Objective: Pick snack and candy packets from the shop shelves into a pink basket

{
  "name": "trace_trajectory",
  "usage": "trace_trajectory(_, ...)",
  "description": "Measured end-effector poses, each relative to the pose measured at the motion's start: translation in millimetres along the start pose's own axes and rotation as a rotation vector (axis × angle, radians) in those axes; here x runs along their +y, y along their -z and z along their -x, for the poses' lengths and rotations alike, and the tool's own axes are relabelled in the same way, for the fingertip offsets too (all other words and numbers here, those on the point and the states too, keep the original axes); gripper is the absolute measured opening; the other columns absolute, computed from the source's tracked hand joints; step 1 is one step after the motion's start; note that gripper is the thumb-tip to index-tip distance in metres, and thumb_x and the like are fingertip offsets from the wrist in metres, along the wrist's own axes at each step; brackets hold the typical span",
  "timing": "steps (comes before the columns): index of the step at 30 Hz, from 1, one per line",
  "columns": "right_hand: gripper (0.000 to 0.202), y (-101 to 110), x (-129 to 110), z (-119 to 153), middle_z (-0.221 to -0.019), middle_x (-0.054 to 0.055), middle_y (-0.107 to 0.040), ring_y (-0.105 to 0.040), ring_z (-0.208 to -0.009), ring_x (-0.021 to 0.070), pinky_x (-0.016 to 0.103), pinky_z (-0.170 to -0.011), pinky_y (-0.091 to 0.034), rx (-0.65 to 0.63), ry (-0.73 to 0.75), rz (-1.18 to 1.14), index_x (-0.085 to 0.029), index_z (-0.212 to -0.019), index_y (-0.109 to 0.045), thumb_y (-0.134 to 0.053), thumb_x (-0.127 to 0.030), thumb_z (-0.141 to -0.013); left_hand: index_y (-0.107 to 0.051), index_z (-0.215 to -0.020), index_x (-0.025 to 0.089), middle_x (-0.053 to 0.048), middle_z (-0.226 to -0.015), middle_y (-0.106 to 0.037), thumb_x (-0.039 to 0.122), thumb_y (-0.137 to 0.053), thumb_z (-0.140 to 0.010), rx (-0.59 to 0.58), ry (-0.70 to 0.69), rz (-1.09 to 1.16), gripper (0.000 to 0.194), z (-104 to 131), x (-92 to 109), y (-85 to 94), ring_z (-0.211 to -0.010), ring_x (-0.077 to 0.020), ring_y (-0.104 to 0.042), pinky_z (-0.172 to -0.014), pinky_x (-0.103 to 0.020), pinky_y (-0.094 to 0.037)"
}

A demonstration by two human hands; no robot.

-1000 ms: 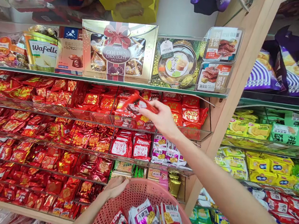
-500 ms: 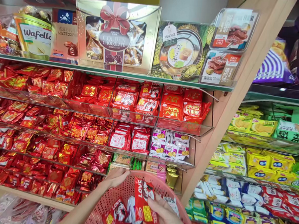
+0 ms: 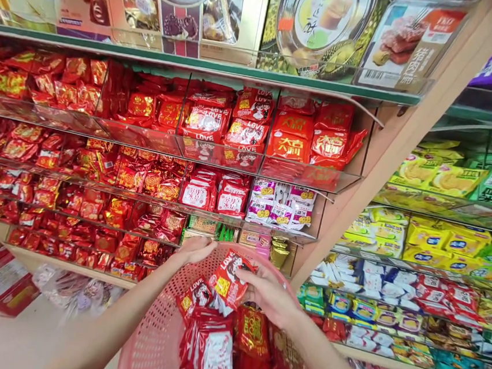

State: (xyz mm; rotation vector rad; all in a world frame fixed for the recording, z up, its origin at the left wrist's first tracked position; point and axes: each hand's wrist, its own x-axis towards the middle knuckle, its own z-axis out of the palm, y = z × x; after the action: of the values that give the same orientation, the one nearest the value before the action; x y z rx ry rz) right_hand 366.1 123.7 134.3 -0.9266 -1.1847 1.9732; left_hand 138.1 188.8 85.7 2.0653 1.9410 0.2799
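A pink perforated plastic basket [image 3: 157,315] is tilted toward me, low in the view. My left hand [image 3: 197,250] is closed over its far rim at the left. Inside the basket, my right hand [image 3: 268,291] pinches a red snack packet [image 3: 230,279] printed with "LOVE" and a cartoon figure. Another LOVE packet [image 3: 195,297] lies just left of it. Below are a stack of red packets with a white-labelled one [image 3: 217,358] in front, and a red-and-gold packet [image 3: 253,331]. The right hand's fingertips are partly hidden behind the held packet.
Tiered shelves with clear fronts hold red packets [image 3: 140,107], including LOVE packets [image 3: 246,132]. A glass shelf [image 3: 162,57] above carries boxed sweets. A slanting wooden post [image 3: 389,146] separates yellow and green packets [image 3: 455,175] at right. A red carton [image 3: 11,278] stands on the floor at left.
My view has tipped downward, so the shelves sit higher and more of the basket's contents show. My right hand still holds the LOVE packet, now tilted more; my left hand stays on the rim.
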Motion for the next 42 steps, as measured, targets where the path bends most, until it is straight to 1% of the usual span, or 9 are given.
trace_trajectory(3, 0.051, 1, -7, -9, -0.095, 0.001, -0.065, -0.063, -0.071, 0.011, 0.025, -0.064, -0.053, -0.027, -0.036, 0.025, -0.022, -0.109, -0.053, -0.074, -0.027, -0.062, -0.065, -0.083, 0.016, -0.014, -0.088, -0.067, 0.058, -0.015, -0.083, -0.005, 0.013, 0.016, 0.064, 2, 3, 1.8, -0.08, -0.0274, -0.061, -0.064, -0.031, -0.04)
trace_trajectory(6, 0.059, 5, -9, -16, -0.098, 0.001, -0.063, -0.065, -0.073, 0.0113, 0.028, -0.07, -0.053, -0.132, -0.145, 0.007, -0.024, -0.114, -0.047, -0.074, -0.022, -0.062, -0.064, -0.093, 0.018, -0.012, -0.097, -0.067, 0.055, -0.012, -0.084, -0.006, 0.022, 0.057, 0.064, 4, 4, 2.9, -0.088, -0.0276, -0.06, -0.07, -0.032, -0.042)
trace_trajectory(9, 0.056, 13, -8, -18, -0.102, 0.002, -0.062, -0.065, -0.077, 0.012, 0.028, -0.073, -0.053, -0.19, -0.171, 0.006, -0.022, -0.112, -0.049, -0.074, -0.02, -0.061, -0.063, -0.097, 0.02, -0.012, -0.102, -0.066, 0.054, -0.011, -0.084, -0.01, 0.017, 0.067, 0.063, 8, 3, 3.7, -0.092, -0.028, -0.059, -0.074, -0.034, -0.042)
trace_trajectory(15, 0.039, 22, -14, -27, -0.094, 0.002, -0.065, -0.062, -0.073, 0.0087, 0.019, -0.062, -0.051, -0.12, -0.128, 0.176, -0.02, -0.099, -0.058, -0.072, -0.025, -0.063, -0.061, -0.105, 0.02, -0.012, -0.112, -0.062, 0.055, -0.011, -0.084, -0.025, 0.045, 0.07, 0.064, 12, 2, 5.4, -0.1, -0.0293, -0.057, -0.078, -0.035, -0.042)
trace_trajectory(20, 0.026, 6, -18, -47, -0.074, -0.001, -0.065, -0.06, -0.063, 0.0096, 0.022, -0.059, -0.049, -0.133, -0.06, 0.387, -0.017, -0.086, -0.06, -0.068, -0.02, -0.061, -0.058, -0.105, 0.022, -0.01, -0.107, -0.064, 0.053, -0.009, -0.084, -0.032, 0.015, 0.034, 0.062, 10, 8, 6.9, -0.094, -0.0277, -0.058, -0.075, -0.034, -0.042)
trace_trajectory(25, 0.015, -18, -3, -68, -0.062, -0.004, -0.058, -0.051, -0.053, 0.0075, 0.019, -0.051, -0.04, -0.161, -0.057, 0.681, -0.015, -0.072, -0.055, -0.06, -0.011, -0.058, -0.059, -0.094, 0.018, -0.012, -0.096, -0.066, 0.043, -0.008, -0.085, -0.036, -0.017, 0.001, 0.057, 9, 11, 6.0, -0.085, -0.0272, -0.059, -0.069, -0.034, -0.041)
trace_trajectory(33, 0.027, -28, 37, -91, -0.054, -0.01, -0.04, -0.033, -0.05, 0.0051, 0.02, -0.045, -0.024, -0.461, 0.122, 1.054, -0.018, -0.064, -0.044, -0.069, -0.023, -0.057, -0.058, -0.083, 0.018, -0.01, -0.09, -0.065, 0.043, -0.007, -0.085, -0.017, 0.0, -0.002, 0.056, 16, 9, 6.1, -0.082, -0.0245, -0.058, -0.067, -0.031, -0.04)
trace_trajectory(36, 0.034, -31, 41, -98, -0.052, -0.01, -0.032, -0.028, -0.049, 0.0053, 0.021, -0.044, -0.02, -0.5, 0.115, 1.195, -0.019, -0.061, -0.039, -0.072, -0.029, -0.056, -0.058, -0.081, 0.018, -0.009, -0.086, -0.066, 0.044, -0.007, -0.085, -0.015, 0.009, -0.002, 0.057, 17, 10, 6.6, -0.08, -0.0242, -0.058, -0.065, -0.03, -0.039)
trace_trajectory(42, 0.035, -39, 46, -111, -0.056, -0.01, -0.03, -0.027, -0.049, 0.0051, 0.021, -0.044, -0.021, -0.525, 0.088, 1.213, -0.019, -0.064, -0.039, -0.073, -0.027, -0.057, -0.06, -0.081, 0.018, -0.01, -0.089, -0.066, 0.041, -0.011, -0.084, -0.013, 0.014, -0.002, 0.055, 20, 13, 8.5, -0.081, -0.0239, -0.059, -0.066, -0.03, -0.038)
